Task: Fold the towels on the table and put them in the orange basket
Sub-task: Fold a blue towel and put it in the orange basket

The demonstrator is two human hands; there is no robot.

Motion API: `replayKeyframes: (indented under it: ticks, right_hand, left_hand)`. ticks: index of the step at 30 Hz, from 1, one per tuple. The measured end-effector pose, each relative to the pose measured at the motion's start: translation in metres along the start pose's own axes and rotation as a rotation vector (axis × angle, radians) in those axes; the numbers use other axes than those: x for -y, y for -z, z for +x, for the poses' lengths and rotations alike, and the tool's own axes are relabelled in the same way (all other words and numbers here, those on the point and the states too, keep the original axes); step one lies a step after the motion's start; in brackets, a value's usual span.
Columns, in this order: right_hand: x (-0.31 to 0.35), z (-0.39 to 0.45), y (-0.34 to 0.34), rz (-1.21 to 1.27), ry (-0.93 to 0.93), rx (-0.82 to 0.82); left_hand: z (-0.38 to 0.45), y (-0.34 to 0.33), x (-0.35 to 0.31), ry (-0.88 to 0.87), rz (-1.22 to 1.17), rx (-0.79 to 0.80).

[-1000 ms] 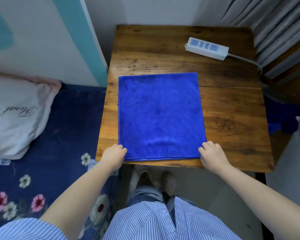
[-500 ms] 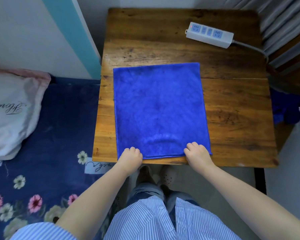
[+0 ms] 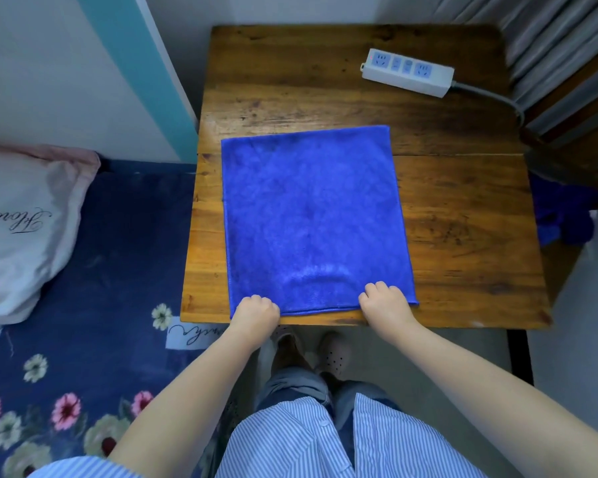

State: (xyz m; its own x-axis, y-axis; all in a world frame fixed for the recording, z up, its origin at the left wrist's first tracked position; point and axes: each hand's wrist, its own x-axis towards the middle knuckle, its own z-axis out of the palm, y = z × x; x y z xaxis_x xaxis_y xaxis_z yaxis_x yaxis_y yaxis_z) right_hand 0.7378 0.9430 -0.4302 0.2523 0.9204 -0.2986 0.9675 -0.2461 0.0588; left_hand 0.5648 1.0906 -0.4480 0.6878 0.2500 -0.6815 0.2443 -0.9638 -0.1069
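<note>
A bright blue towel (image 3: 311,208) lies flat and spread out on the wooden table (image 3: 463,236), its near hem along the table's front edge. My left hand (image 3: 256,310) grips that hem near the left corner with curled fingers. My right hand (image 3: 384,300) grips the same hem a little in from the right corner. A small bulge of cloth rises between the two hands. No orange basket is in view.
A white power strip (image 3: 406,72) with a grey cable lies at the table's back right. A bed with a floral blue sheet (image 3: 83,305) and a pale pillow (image 3: 21,229) stands left. More blue cloth (image 3: 563,215) lies low beside the table's right edge.
Both hands have slid inward along the towel's near hem from its outer corners, and a small ridge of cloth has formed between them. The towel otherwise stays flat.
</note>
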Motion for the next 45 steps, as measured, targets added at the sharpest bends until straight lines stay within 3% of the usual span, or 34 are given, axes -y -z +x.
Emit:
replayKeyframes:
  ticks: [8, 22, 28, 31, 37, 45]
  right_hand:
    - [0.0, -0.004, -0.007, -0.151, 0.09, 0.004]
    - [-0.008, -0.013, -0.002, -0.197, 0.212, 0.029]
    - [-0.001, -0.015, -0.009, -0.206, 0.114, 0.115]
    - [0.001, -0.012, -0.006, -0.211, 0.108, 0.212]
    - [-0.009, 0.001, -0.008, -0.053, 0.117, 0.462]
    - [-0.036, 0.066, 0.026, -0.016, 0.031, 0.365]
  left_hand:
    - [0.003, 0.002, -0.002, -0.006, 0.041, -0.002]
    - [-0.014, -0.005, -0.006, 0.029, -0.012, -0.019]
    - [-0.021, 0.014, -0.012, 0.063, 0.019, -0.082]
    - [-0.014, 0.001, -0.014, 0.009, 0.004, 0.014]
    - [-0.01, 0.0, -0.002, -0.036, -0.034, -0.008]
    - [0.023, 0.038, 0.06, 0.088, -0.218, -0.145]
